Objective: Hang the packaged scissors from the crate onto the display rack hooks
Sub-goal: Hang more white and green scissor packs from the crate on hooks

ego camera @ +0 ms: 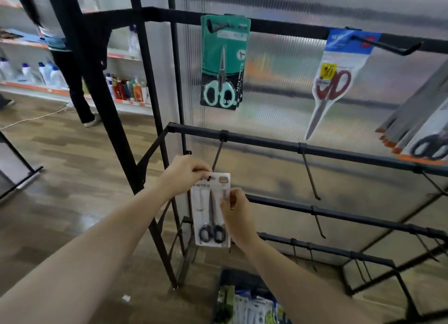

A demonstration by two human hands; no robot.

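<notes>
A white pack of black-handled scissors [211,214] hangs upright at the tip of the leftmost hook [217,157] on the second rail of the black display rack [266,143]. My left hand [186,172] pinches the pack's top left corner by the hang hole. My right hand [235,212] pinches its right edge. The dark crate [242,279] with several more packs sits on the floor at the bottom of the view.
On the top rail hang teal scissor packs [224,62], a red-handled pair in a blue-topped pack [334,81] and grey and orange packs [417,130] at the right. Lower rails carry bare hooks [311,176]. A person [72,81] stands by shelves at the left.
</notes>
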